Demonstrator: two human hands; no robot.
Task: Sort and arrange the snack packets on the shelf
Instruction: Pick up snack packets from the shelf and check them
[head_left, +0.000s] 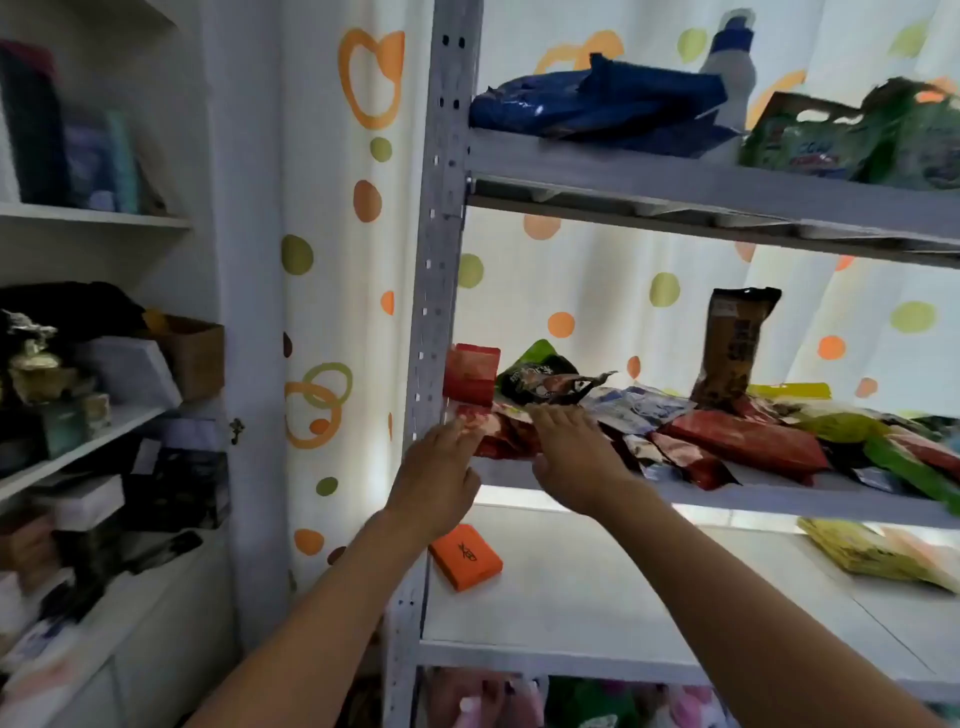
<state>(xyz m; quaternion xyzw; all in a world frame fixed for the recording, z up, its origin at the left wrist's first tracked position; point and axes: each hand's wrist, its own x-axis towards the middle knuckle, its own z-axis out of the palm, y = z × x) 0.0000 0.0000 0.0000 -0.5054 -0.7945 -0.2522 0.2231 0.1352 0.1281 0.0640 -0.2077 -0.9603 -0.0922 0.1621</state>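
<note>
I see a pale grey metal shelf (727, 496) in front of a white curtain (332, 260) patterned with orange and green dots and rings. On it lie red packets (748, 441), a green packet with dark print (535, 371), a brown and black packet (732, 348) and a yellow one (789, 391). Below sits an orange box (465, 557); above, blue bags (597, 101).

- snack packets (737, 441) lie heaped on middle shelf (779, 501), mostly centre to right
- one tall packet (735, 348) upright behind the heap
- small box (465, 557) on the shelf below, left end
- bottle (730, 78) on top shelf, behind a flat bag (597, 98)
</note>
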